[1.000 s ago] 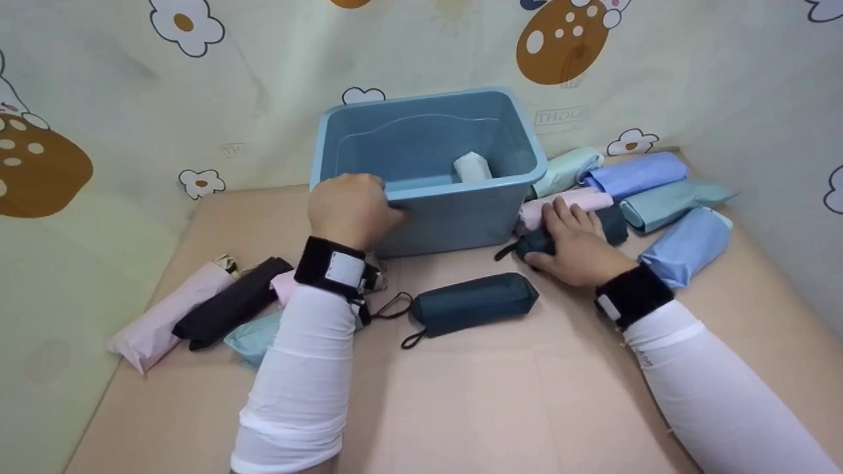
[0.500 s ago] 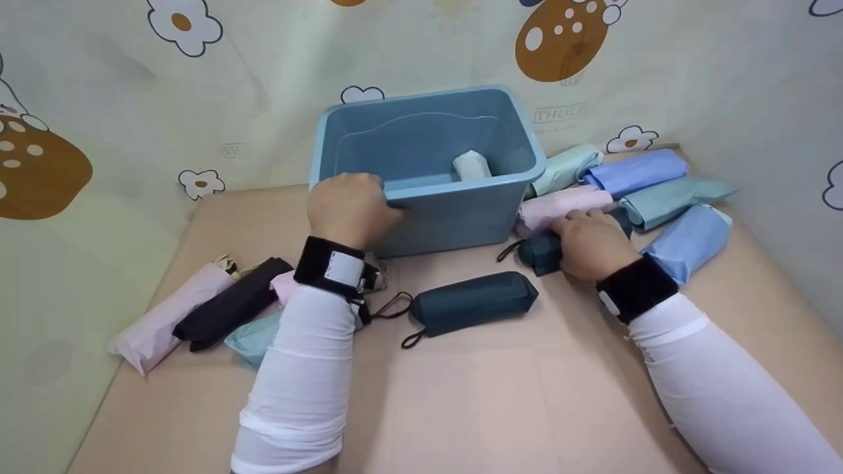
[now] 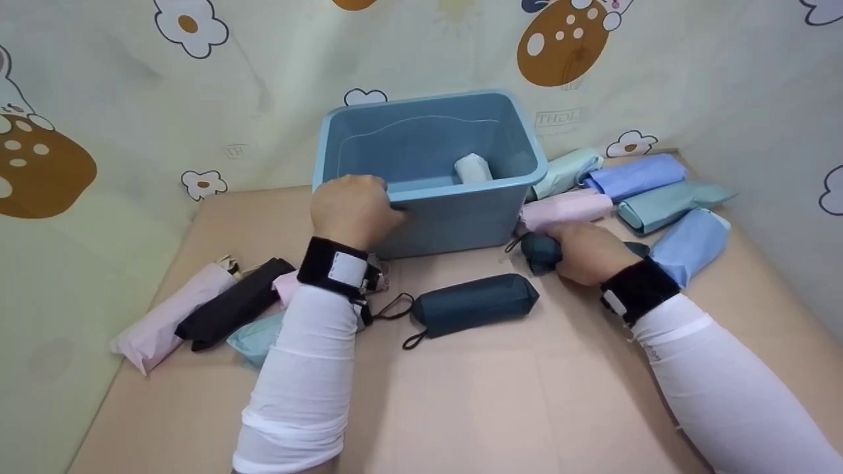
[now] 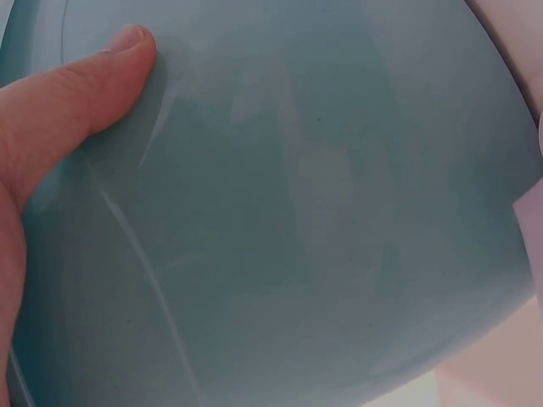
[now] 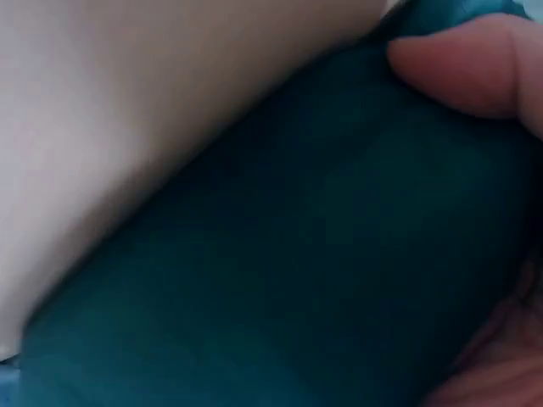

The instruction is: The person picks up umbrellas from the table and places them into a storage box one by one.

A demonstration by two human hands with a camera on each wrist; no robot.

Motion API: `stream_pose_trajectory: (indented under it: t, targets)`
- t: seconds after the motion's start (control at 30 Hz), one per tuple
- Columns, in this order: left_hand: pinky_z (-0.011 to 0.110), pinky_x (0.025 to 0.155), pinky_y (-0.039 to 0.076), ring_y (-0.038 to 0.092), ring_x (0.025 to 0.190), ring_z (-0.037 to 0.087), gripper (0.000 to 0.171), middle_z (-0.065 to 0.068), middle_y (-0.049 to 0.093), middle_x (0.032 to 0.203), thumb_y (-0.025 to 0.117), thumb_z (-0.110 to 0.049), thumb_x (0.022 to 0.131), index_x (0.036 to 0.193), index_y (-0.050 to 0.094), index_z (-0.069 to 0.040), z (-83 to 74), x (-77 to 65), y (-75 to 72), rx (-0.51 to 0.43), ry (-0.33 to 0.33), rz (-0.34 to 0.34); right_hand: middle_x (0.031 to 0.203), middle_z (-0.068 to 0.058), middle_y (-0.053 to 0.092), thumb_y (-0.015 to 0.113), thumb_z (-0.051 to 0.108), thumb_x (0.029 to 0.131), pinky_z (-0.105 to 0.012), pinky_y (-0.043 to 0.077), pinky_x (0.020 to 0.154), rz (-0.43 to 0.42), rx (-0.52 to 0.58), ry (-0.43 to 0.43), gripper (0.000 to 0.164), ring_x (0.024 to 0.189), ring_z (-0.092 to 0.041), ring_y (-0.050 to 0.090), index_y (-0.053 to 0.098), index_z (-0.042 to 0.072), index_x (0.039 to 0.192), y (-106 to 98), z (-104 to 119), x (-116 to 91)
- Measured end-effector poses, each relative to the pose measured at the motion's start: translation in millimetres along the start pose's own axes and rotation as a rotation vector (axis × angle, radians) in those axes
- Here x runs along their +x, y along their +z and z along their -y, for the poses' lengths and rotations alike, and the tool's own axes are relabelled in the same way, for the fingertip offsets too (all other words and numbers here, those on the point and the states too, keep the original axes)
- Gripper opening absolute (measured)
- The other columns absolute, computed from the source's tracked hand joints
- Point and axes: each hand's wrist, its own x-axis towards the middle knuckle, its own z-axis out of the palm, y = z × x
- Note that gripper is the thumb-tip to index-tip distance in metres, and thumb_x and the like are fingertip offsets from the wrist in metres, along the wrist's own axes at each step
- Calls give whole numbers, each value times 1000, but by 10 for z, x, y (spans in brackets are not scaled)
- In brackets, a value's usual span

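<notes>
My left hand (image 3: pixel 352 210) grips the front rim of the blue plastic bin (image 3: pixel 454 224) near its left corner. The left wrist view has my thumb (image 4: pixel 102 80) pressed along the bin's outer wall. Inside the bin, a pale folded umbrella (image 3: pixel 473 169) leans at the right end. To the right of the bin, my right hand (image 3: pixel 586 253) holds a dark green folded umbrella (image 3: pixel 541 253) round its middle; its ends stick out either side. In the right wrist view, thumb and fingers wrap the dark green cloth (image 5: pixel 297 212). A similar dark umbrella (image 3: pixel 474 306) lies in front of the bin.
Right of the bin lie a pink umbrella (image 3: pixel 566 208), a mint one (image 3: pixel 568 170), a blue-violet one (image 3: pixel 637 176), a teal one (image 3: pixel 672 203) and a light blue one (image 3: pixel 690 245). Several more, including a black one (image 3: pixel 234 303), lie at the left, partly behind my left arm.
My right hand has gone from lying over the dark green umbrella to gripping it, and has drawn it slightly towards me, away from the pink one. The left hand has stayed on the rim.
</notes>
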Motion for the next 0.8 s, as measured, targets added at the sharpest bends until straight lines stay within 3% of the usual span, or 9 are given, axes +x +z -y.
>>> stream_pose_trajectory:
  t: [0.1, 0.17, 0.4, 0.57, 0.8]
  targets:
    - [46, 62, 51, 64, 73, 27, 48, 4, 66, 76, 76, -61, 84, 76, 64, -16, 2, -2, 9, -2, 2, -4, 96, -12, 72, 73, 16, 89, -55, 52, 85, -40, 50, 28, 16, 88, -33, 66, 66, 11, 103, -36, 22, 0]
    - [46, 63, 52, 64, 73, 27, 48, 4, 66, 76, 76, -61, 84, 77, 65, -16, 3, -2, 15, -3, 2, -5, 95, -12, 72, 73, 22, 92, -53, 51, 82, -78, 85, 38, 19, 85, -32, 66, 67, 9, 104, -72, 51, 5]
    - [47, 63, 53, 65, 74, 28, 51, 5, 68, 78, 76, -65, 82, 79, 67, -15, -3, -15, 29, -9, 1, -10, 114, -20, 69, 68, 51, 99, -54, 49, 81, -247, 175, 63, 59, 97, -36, 64, 56, 7, 137, -232, 199, -2]
    - [50, 66, 55, 68, 77, 31, 53, 7, 71, 81, 76, -66, 80, 79, 70, -14, -3, -21, 30, -17, 8, -46, 119, -23, 69, 66, 43, 101, -55, 49, 81, -344, 211, -19, 59, 98, -38, 65, 49, 13, 150, -281, 267, -51]
    - [50, 64, 54, 67, 76, 29, 53, 7, 70, 79, 77, -67, 80, 77, 68, -15, 2, -12, 10, -18, 7, -42, 110, -20, 71, 73, 23, 94, -47, 44, 77, -467, 319, -62, 48, 88, -35, 62, 58, 7, 136, -395, 373, -128]
